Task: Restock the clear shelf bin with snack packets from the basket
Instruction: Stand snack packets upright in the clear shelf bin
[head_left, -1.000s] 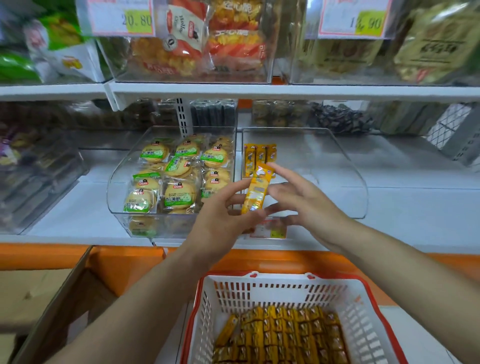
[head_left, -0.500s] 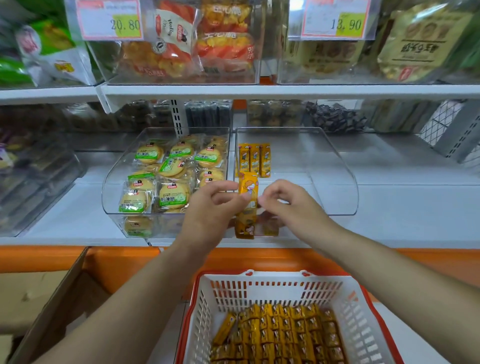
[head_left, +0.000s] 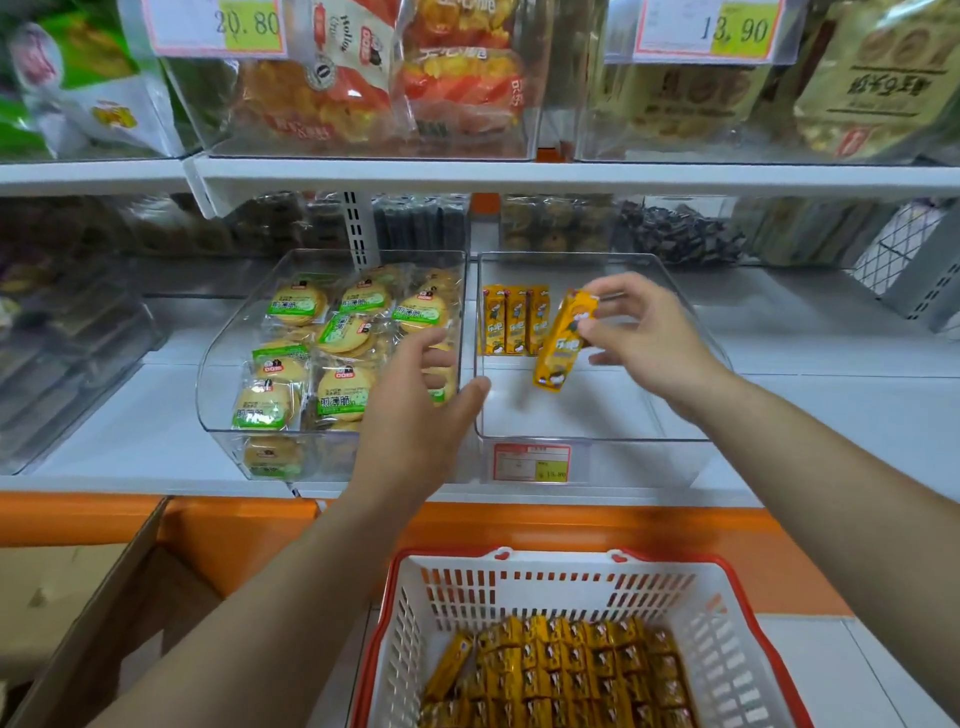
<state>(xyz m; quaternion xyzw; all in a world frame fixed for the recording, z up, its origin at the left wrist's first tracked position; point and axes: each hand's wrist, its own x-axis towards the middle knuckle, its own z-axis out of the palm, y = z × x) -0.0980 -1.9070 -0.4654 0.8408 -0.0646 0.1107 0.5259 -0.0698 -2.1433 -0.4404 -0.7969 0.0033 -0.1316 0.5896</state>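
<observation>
Snack packet (head_left: 562, 340) pinched by right hand (head_left: 644, 338) over clear bin (head_left: 597, 439).

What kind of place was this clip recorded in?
Most likely a shop's snack aisle: price tags hang on the shelf bins, packaged snacks fill the shelves, and a shopping basket of yellow packets sits below.

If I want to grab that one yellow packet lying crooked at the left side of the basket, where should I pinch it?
Pinch the loose packet across its two long edges, near the middle, coming straight down from above. It lies slanted, apart from the packed rows, so its sides look free. The basket wall is close on the left, so don't reach in sideways.
</observation>
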